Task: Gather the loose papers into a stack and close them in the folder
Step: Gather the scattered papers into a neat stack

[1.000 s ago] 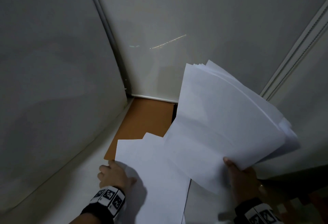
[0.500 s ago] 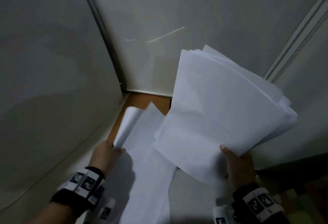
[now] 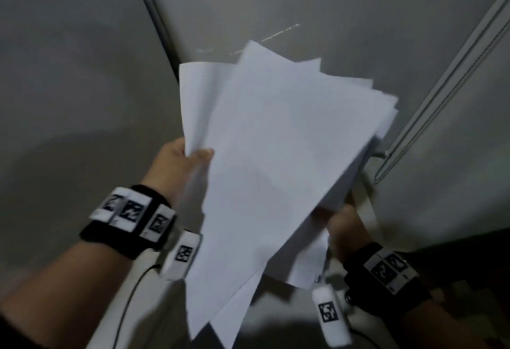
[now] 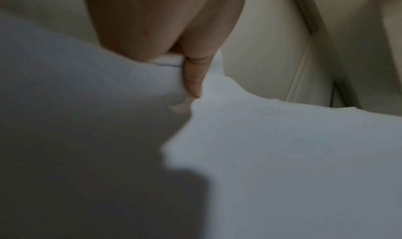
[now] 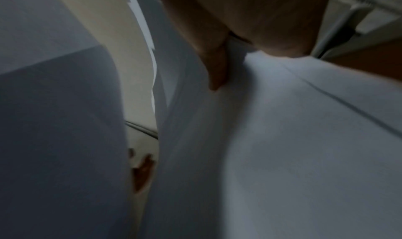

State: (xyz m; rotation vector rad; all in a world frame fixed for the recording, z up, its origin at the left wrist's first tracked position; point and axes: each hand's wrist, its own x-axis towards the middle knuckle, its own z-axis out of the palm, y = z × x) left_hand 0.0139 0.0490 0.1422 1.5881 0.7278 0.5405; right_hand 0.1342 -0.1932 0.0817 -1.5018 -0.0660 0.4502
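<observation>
A fanned bundle of white papers (image 3: 276, 161) hangs in the air at the middle of the head view, its sheets not squared up. My left hand (image 3: 187, 161) pinches a few sheets (image 4: 282, 156) at their left edge, thumb on top. My right hand (image 3: 345, 227) grips the larger stack (image 5: 304, 139) from below at its lower right corner, mostly hidden under the paper. In the right wrist view a brown strip of the folder (image 5: 359, 57) shows past the sheets; the papers hide it in the head view.
Grey partition walls (image 3: 82, 72) close in on the left and behind, meeting at a corner seam. A metal rail (image 3: 441, 80) runs diagonally at the right. The pale desk surface (image 3: 276, 332) shows below the papers, with a thin cable by my left wrist.
My left hand lifted the loose sheets off the desk and brought them up against the stack in my right hand. The papers now cover the brown folder in the head view.
</observation>
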